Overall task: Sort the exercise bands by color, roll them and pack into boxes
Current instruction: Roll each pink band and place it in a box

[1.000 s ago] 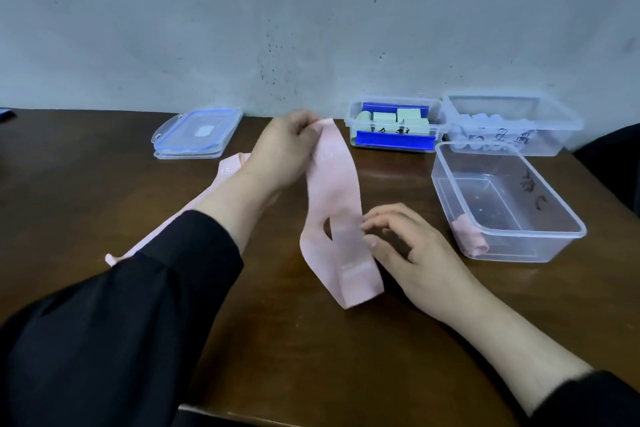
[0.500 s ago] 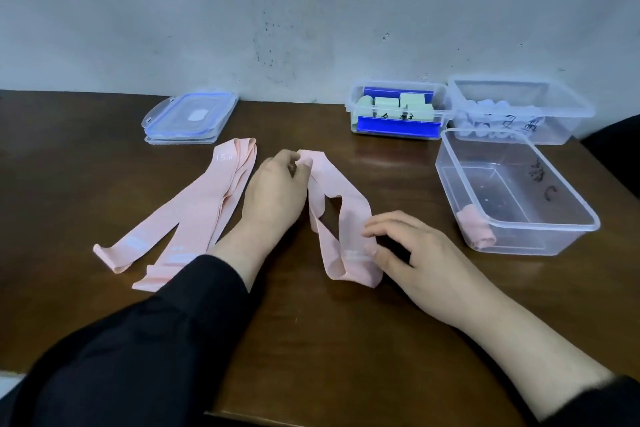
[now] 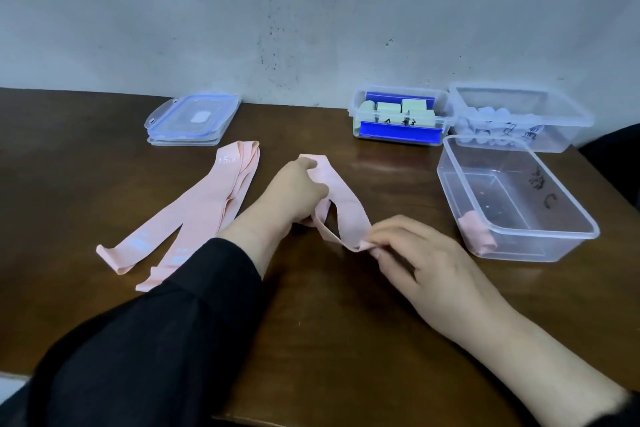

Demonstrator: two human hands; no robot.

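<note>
The right hand [image 3: 426, 263] is now pinching the near end of the pink band [image 3: 346, 208], where half a second ago its fingers were only touching it. The left hand [image 3: 294, 194] is gripping the far end against the table [image 3: 346, 322]. The band is running away from the person, slack between both hands, its near end closest the right. Two more pink bands [image 3: 194, 215] are lying left, one reading "15 LB". The clear box [image 3: 512, 204] is holding one pink roll [image 3: 478, 232].

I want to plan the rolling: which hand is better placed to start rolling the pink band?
Probably the right hand: it already pinches the pink band's near end, while the left hand holds the far end.
</note>
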